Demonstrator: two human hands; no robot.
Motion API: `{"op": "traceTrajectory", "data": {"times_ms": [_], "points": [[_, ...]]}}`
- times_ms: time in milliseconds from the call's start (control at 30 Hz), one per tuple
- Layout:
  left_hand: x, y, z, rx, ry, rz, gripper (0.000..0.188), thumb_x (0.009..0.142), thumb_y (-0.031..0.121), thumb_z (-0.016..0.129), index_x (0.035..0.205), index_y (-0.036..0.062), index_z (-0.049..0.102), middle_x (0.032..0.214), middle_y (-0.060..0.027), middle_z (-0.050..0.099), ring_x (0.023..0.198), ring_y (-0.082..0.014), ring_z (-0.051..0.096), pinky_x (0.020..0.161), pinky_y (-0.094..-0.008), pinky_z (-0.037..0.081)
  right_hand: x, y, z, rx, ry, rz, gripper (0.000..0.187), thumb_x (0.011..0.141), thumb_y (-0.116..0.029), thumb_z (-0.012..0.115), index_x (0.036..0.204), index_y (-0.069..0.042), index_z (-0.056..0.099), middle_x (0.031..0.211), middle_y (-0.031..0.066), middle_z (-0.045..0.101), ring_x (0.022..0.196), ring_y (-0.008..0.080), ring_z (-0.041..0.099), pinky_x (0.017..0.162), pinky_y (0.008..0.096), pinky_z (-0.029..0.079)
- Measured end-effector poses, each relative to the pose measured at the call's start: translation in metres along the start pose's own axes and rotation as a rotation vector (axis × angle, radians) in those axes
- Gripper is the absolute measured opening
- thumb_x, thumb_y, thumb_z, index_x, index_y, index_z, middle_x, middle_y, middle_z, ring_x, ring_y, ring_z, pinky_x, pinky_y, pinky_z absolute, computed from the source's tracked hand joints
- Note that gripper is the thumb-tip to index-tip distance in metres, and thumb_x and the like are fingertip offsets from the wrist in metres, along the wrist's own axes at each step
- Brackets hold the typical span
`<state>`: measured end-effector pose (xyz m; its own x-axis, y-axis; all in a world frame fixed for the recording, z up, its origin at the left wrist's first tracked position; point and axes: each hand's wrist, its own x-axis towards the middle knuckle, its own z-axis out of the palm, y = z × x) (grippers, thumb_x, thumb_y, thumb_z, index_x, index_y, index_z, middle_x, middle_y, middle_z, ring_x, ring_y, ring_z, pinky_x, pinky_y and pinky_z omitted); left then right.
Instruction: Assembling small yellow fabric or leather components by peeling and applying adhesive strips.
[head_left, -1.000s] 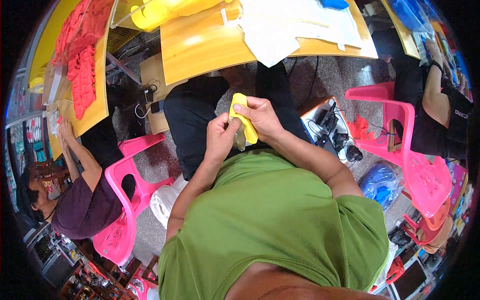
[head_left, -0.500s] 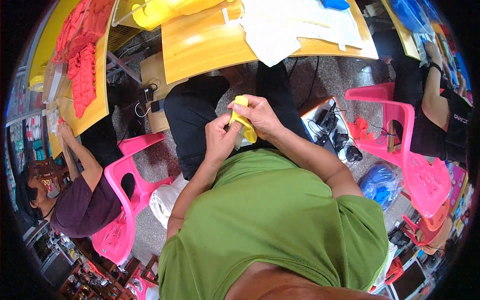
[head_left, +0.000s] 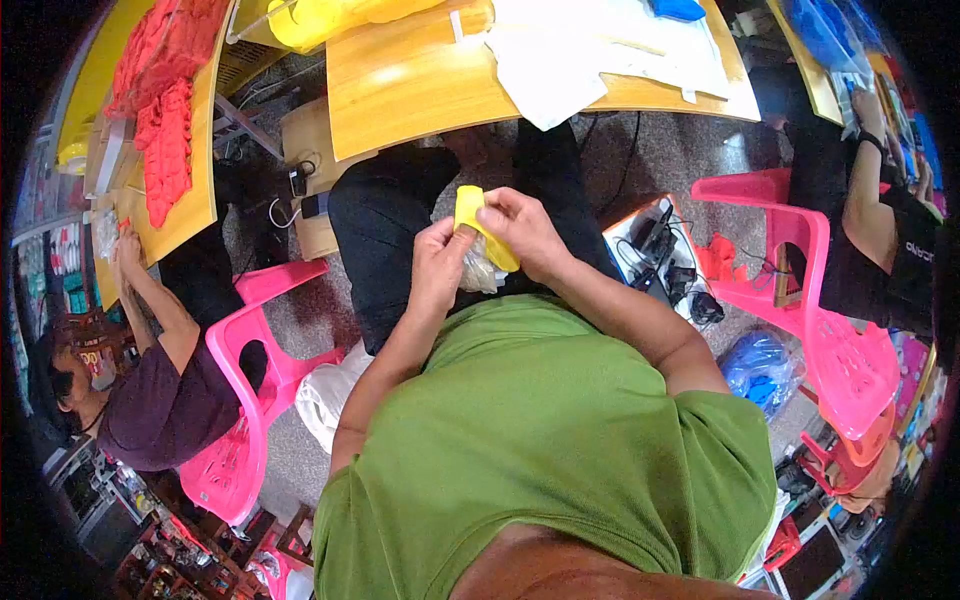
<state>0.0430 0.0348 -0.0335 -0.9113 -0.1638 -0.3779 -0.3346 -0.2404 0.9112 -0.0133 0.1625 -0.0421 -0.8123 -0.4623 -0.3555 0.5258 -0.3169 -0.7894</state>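
Observation:
Above my lap, both hands grip a soft, folded yellow piece (head_left: 468, 207) that looks like thin cloth or plastic film. My left hand (head_left: 437, 268) is closed on its left side, with the thumb laid across the front. On the other side my right hand (head_left: 527, 238) pinches the fold between thumb and fingers. Just below the yellow piece, between my hands, hangs a crinkled clear plastic bag (head_left: 480, 272). Whether the yellow piece sits partly inside the bag, I cannot tell.
Ahead stands a wooden table (head_left: 400, 100) with white cloth (head_left: 545, 80) and yellow bundles (head_left: 300, 25). A box of cables and adapters (head_left: 665, 250) lies to the right. Pink chairs (head_left: 235, 345) flank me. One co-worker (head_left: 170, 400) sits left, another (head_left: 880, 220) right.
The yellow piece has turned more upright and its lower end is tucked differently. More of the clear plastic bag shows beneath it. Both hands stay closed on the piece.

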Motion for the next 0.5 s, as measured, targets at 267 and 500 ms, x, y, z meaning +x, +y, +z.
{"op": "traceTrajectory", "data": {"times_ms": [267, 500], "points": [[0.009, -0.007, -0.005, -0.053, 0.065, 0.014, 0.011, 0.088, 0.006, 0.053, 0.087, -0.0013, 0.061, 0.076, 0.0005, 0.058, 0.065, -0.0045, 0.05, 0.058, -0.0206, 0.041, -0.015, -0.008, -0.005, -0.684, -0.117, -0.458, 0.011, 0.081, -0.007, 0.063, 0.079, 0.001, 0.056, 0.071, 0.005, 0.055, 0.067, 0.0136, 0.054, 0.061, 0.0288, 0.044], [0.012, -0.009, -0.002, 0.016, 0.105, 0.068, 0.007, 0.083, 0.002, 0.052, 0.086, -0.0014, 0.058, 0.075, -0.0018, 0.057, 0.065, -0.006, 0.05, 0.06, -0.0211, 0.042, -0.006, -0.013, -0.011, -0.834, -0.278, -0.575, 0.013, 0.084, -0.009, 0.058, 0.077, 0.001, 0.053, 0.068, 0.0099, 0.052, 0.062, 0.0229, 0.053, 0.058, 0.0323, 0.043]]}}
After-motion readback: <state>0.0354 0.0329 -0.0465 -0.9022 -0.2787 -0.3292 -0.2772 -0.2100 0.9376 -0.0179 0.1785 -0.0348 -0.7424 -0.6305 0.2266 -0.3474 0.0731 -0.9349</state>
